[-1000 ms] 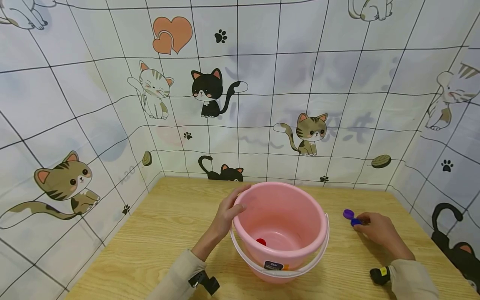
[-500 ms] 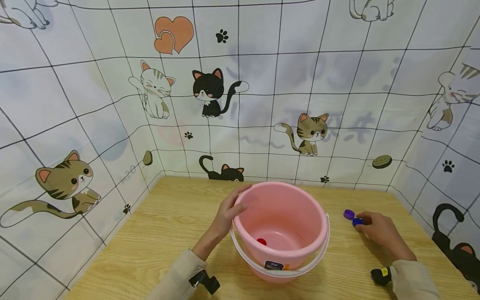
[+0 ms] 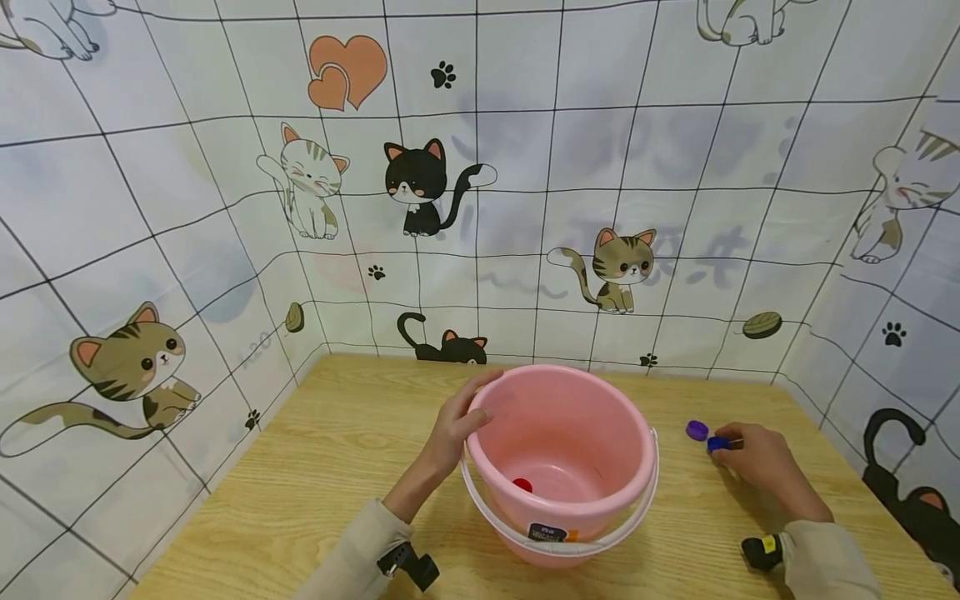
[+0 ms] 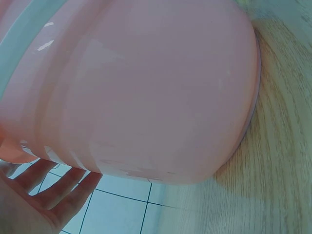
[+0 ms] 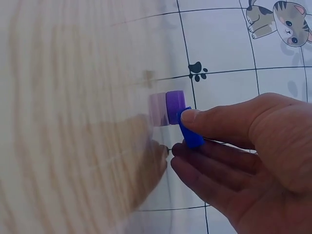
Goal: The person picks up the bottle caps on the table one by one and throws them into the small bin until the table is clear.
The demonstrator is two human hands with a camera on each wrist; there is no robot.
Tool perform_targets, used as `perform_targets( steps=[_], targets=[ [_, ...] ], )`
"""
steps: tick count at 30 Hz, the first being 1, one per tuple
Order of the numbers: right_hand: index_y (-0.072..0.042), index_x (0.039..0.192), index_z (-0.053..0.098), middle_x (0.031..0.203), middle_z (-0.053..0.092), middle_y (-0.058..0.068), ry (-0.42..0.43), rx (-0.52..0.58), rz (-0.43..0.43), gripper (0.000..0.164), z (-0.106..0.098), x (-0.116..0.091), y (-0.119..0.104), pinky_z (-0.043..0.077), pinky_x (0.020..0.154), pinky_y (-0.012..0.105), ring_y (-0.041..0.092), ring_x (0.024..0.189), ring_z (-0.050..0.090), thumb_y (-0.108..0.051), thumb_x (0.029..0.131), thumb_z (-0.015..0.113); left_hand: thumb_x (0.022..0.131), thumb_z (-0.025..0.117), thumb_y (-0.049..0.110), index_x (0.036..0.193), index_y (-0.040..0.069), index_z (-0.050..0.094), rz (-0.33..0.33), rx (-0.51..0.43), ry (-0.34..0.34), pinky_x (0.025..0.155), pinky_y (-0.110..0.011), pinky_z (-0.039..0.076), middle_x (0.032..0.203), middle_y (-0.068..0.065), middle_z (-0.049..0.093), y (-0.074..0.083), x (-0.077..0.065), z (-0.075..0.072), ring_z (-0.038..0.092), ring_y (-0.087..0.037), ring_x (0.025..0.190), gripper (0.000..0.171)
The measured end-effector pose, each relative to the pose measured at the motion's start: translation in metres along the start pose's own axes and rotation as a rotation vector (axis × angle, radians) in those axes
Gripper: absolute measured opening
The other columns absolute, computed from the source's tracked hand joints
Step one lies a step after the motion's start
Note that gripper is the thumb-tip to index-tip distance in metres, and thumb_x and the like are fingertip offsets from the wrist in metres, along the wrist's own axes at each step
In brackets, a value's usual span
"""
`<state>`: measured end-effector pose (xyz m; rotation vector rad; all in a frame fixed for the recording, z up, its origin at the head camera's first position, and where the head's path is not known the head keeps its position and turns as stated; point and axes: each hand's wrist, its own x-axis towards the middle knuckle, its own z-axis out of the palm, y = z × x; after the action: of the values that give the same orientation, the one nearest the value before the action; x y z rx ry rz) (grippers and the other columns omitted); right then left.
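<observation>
A pink bucket [image 3: 555, 433] with a white handle stands upright on the wooden table. My left hand [image 3: 459, 421] grips its left rim, thumb over the edge and fingers along the outside, as the left wrist view also shows. Inside, low on the left, lies a small red round piece [image 3: 522, 484], partly hidden by the wall. Right of the bucket, my right hand [image 3: 761, 458] pinches a blue bottle cap [image 5: 191, 130] between thumb and fingers. Just past it, a purple bottle cap [image 5: 175, 107] rests on the table; whether the two caps touch is unclear.
The wooden table [image 3: 337, 467] ends at cat-printed, grid-lined cloth walls [image 3: 517, 217] at the back and both sides. The white bucket handle [image 3: 570, 547] hangs down on the near side.
The blue cap has shifted slightly to the right in my right fingers' pinch and appears a little more tilted. My left hand and the bucket have stayed in place.
</observation>
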<state>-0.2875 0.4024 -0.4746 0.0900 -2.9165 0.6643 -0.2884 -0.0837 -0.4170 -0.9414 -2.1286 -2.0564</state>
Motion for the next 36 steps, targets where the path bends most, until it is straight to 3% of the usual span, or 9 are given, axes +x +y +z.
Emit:
perform_targets(
  steps=[8,36],
  targets=[
    [0.014,0.122,0.065,0.11,0.071,0.033,-0.005,0.002,0.002,0.046,-0.005,0.0,-0.007,0.056,0.081,0.061,0.048,0.098,0.069,-0.015,0.089,0.074,0.092,0.05,0.022,0.154,0.01,0.046,-0.006,-0.003,0.004,0.08,-0.068,0.058,0.14,-0.028,0.059,0.0,-0.001,0.0,0.067,-0.055,0.103,0.064],
    [0.013,0.12,0.067,0.106,0.073,0.03,0.043,-0.029,-0.056,0.04,-0.013,-0.002,-0.022,0.057,0.079,0.059,0.044,0.094,0.07,-0.013,0.091,0.073,0.091,0.052,0.021,0.154,0.01,0.046,-0.009,-0.012,0.007,0.082,-0.069,0.058,0.14,-0.028,0.059,-0.001,0.0,0.001,0.067,-0.05,0.106,0.065]
  ],
)
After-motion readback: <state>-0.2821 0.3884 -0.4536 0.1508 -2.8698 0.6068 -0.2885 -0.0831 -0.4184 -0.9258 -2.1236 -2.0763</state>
